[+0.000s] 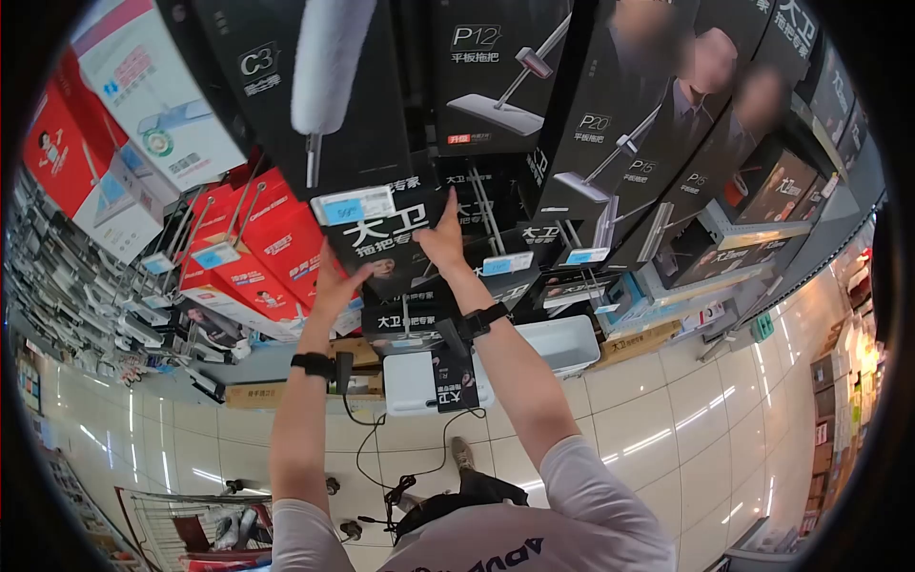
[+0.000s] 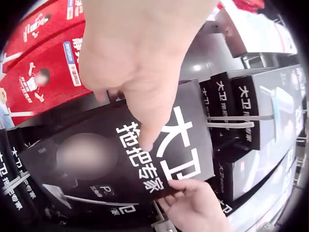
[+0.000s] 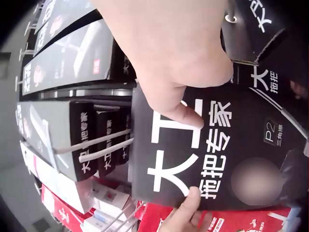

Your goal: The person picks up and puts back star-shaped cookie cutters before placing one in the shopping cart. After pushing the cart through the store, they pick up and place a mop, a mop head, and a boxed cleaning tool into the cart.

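Observation:
A black mop box (image 1: 386,243) printed with large white characters hangs low on the store display. Both my arms reach up to it. My left hand (image 1: 335,284) grips its left lower edge; in the left wrist view the thumb (image 2: 149,130) lies across the box (image 2: 188,145) face. My right hand (image 1: 443,238) grips the right edge, its thumb (image 3: 186,113) pressing the box (image 3: 231,145) front. The other fingers of both hands are hidden behind the box. Each wrist view shows the opposite hand's fingertips, the right hand (image 2: 193,208) and the left hand (image 3: 186,212), at the box's far edge.
Red boxes (image 1: 262,248) hang to the left, more black mop boxes (image 1: 591,124) to the right and above. A white mop head (image 1: 329,57) hangs overhead. A price tag (image 1: 355,205) sits above the held box. A white bin (image 1: 562,343) and a cart (image 1: 191,524) stand on the tiled floor.

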Available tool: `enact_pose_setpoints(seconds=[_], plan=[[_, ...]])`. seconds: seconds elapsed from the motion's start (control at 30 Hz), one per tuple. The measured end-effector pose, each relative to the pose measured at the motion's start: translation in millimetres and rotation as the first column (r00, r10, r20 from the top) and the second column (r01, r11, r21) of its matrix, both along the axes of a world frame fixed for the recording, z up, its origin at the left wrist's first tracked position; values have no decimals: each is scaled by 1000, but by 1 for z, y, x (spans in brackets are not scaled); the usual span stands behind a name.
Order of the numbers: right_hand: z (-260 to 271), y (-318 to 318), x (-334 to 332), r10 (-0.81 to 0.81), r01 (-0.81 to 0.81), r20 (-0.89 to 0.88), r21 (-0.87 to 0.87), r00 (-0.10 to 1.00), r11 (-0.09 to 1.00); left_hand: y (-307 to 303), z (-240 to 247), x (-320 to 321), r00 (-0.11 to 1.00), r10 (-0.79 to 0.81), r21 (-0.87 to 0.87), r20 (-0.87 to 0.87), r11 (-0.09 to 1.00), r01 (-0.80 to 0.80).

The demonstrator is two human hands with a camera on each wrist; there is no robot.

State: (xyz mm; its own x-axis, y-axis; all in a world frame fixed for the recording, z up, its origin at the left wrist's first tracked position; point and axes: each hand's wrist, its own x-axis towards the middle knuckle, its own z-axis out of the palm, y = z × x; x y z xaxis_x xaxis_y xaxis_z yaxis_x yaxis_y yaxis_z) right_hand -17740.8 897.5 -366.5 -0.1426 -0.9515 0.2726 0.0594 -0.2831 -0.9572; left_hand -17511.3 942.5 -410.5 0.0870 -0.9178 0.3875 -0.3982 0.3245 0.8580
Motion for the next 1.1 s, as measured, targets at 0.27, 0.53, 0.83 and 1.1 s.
enact_pose_setpoints(seconds=[0.27, 0.53, 0.83, 1.1], plan=[[-19, -13, 0, -41, 61, -374, 44, 927, 997, -35, 34, 12, 974, -160, 167, -161, 968, 187], [-19, 12, -5, 202, -203, -58, -7, 978, 979, -10, 39, 8, 952, -101, 7, -290, 994, 108], [6, 27, -8, 296, -301, 68, 73, 953, 951, -4, 49, 3, 954, -76, 43, -291, 995, 92], [11, 27, -13, 322, -328, 75, 82, 944, 941, -11, 29, 5, 966, -43, 2, -254, 999, 45]])
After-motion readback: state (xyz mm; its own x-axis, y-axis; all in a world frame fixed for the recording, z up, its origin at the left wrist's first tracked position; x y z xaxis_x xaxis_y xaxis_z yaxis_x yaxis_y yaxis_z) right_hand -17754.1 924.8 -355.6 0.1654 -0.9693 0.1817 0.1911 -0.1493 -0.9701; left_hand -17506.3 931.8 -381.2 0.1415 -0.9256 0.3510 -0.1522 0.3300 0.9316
